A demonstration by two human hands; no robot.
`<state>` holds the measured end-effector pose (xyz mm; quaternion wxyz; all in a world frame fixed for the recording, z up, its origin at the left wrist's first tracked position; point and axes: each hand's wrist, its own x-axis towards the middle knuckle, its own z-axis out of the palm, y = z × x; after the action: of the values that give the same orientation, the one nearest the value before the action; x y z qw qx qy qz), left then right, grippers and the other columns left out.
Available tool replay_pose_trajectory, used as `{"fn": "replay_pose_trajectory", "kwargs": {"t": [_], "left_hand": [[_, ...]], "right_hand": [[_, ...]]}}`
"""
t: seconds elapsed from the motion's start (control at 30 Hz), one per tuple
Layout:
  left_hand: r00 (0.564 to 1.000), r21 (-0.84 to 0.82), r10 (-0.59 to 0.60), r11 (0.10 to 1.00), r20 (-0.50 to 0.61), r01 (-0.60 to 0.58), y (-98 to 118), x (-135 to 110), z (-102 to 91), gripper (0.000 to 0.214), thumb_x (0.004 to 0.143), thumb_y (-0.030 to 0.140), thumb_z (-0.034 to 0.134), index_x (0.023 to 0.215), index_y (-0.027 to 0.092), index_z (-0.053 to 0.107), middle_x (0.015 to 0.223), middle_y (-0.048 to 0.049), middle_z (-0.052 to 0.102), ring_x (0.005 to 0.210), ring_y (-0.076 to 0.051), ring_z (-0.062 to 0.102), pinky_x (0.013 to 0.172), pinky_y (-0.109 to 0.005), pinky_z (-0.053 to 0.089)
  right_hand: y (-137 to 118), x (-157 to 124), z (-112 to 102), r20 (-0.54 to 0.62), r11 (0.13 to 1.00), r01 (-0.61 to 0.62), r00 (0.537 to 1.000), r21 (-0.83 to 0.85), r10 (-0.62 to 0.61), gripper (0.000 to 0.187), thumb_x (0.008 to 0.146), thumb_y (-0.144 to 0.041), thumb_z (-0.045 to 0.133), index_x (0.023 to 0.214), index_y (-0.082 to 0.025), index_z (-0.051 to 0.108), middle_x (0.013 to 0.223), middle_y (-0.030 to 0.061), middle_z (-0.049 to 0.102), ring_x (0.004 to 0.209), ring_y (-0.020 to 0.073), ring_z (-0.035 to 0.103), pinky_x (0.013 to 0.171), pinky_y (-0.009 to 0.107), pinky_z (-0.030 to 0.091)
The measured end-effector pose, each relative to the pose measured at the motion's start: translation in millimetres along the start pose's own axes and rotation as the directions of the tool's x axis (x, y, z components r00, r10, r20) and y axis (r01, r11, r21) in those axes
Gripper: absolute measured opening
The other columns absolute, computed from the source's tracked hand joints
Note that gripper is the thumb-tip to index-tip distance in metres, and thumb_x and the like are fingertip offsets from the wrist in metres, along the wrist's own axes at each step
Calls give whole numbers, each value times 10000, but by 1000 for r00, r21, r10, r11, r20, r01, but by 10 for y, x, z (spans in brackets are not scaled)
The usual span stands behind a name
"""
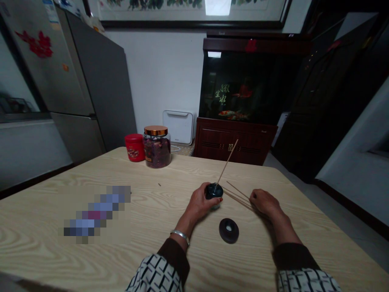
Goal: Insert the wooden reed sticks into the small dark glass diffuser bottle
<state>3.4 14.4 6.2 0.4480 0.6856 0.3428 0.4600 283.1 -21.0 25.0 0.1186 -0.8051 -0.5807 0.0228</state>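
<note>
My left hand (pixel 199 202) curls around a small, dark, glossy round jar (pixel 214 190) just above the table, thumb at its front. One thin brown stick (pixel 227 162) stands tilted in the jar's top, leaning to the right. To the right, my right hand (pixel 268 203) is closed on several thin brown sticks (pixel 238 197), which fan out leftwards, the tips of some reaching near the jar. Its fingertips are partly hidden. Between my forearms lies a dark round disc (pixel 229 237) with a pale centre, touched by neither hand.
The light wooden table (pixel 146 255) spans the view. At its far edge stand a red canister (pixel 134 148) and a clear jar (pixel 157 152) with a copper-coloured lid. A blurred-out long item (pixel 97 213) lies at left. Beyond are a fridge (pixel 103 81) and a fish tank (pixel 237 85).
</note>
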Motion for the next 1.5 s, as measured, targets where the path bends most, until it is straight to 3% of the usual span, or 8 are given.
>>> {"fn": "replay_pose_trajectory", "kwargs": {"t": [0.1, 0.23, 0.33, 0.43, 0.53, 1.1, 1.27, 1.5], "left_hand": [[1000, -3, 7, 1000, -3, -7, 11, 0, 3, 556, 675, 326, 814, 1156, 145, 601, 1007, -87, 693, 935, -240, 646, 847, -361, 513], [1000, -13, -1, 1000, -7, 1, 16, 1, 6, 580, 663, 326, 823, 1167, 146, 598, 1028, -93, 694, 947, -244, 648, 852, -364, 514], [1000, 1, -12, 1000, -15, 12, 20, 1, 2, 583, 661, 329, 823, 1169, 148, 602, 1027, -96, 697, 946, -248, 649, 854, -369, 516], [1000, 17, -22, 1000, -19, 23, 24, 0, -1, 590, 660, 334, 823, 1174, 145, 605, 1030, -101, 698, 944, -249, 648, 860, -372, 515], [1000, 27, -12, 1000, -20, 12, 17, 0, -4, 603, 661, 346, 825, 1183, 143, 601, 1030, -104, 697, 942, -249, 647, 860, -368, 516], [999, 39, 37, 999, -13, -37, -34, -1, 3, 558, 678, 374, 821, 1152, 169, 610, 1002, -71, 696, 905, -215, 638, 816, -315, 509], [999, 71, 38, 997, -20, -37, 8, -10, -9, 555, 681, 371, 818, 1152, 168, 606, 999, -71, 697, 909, -217, 639, 799, -302, 495], [999, 86, 35, 996, -21, -33, 19, -15, -16, 547, 679, 346, 816, 1157, 176, 611, 1019, -68, 698, 929, -218, 639, 824, -305, 496]], "right_hand": [[-9, -15, -105, -52, 999, 12, 999, 33, -10, 163, 823, -267, 528, 756, -208, 664, 837, 93, 712, 741, 208, 621, 588, 290, 345], [-67, -41, -414, -433, 914, 146, 900, 380, 36, 138, 824, -332, 583, 811, -209, 645, 774, 51, 680, 704, 176, 599, 606, 276, 396], [-240, -89, -621, -558, 501, 387, 791, 774, 250, 204, 763, -378, 680, 850, -200, 629, 790, 29, 667, 660, 143, 594, 549, 240, 436], [-537, -179, -686, -455, 17, 472, 839, 881, 300, 306, 670, -375, 796, 832, -183, 621, 789, 19, 670, 630, 112, 601, 498, 195, 464], [-841, -270, -628, -430, -123, 463, 875, 878, 224, 307, 669, -345, 831, 820, -167, 632, 800, 21, 681, 647, 100, 626, 523, 180, 510], [-1146, -282, -372, -541, 95, 533, 835, 841, 98, 215, 817, -350, 724, 877, -172, 619, 852, 39, 689, 694, 141, 668, 583, 267, 570], [-1194, -273, -308, -486, 131, 480, 874, 867, 12, 245, 812, -389, 710, 888, -183, 603, 827, 34, 673, 716, 157, 659, 590, 277, 550], [-1233, -226, -113, -358, 421, 399, 917, 814, -176, 290, 811, -467, 662, 831, -180, 627, 758, 16, 625, 646, 137, 541, 610, 265, 455]]}}
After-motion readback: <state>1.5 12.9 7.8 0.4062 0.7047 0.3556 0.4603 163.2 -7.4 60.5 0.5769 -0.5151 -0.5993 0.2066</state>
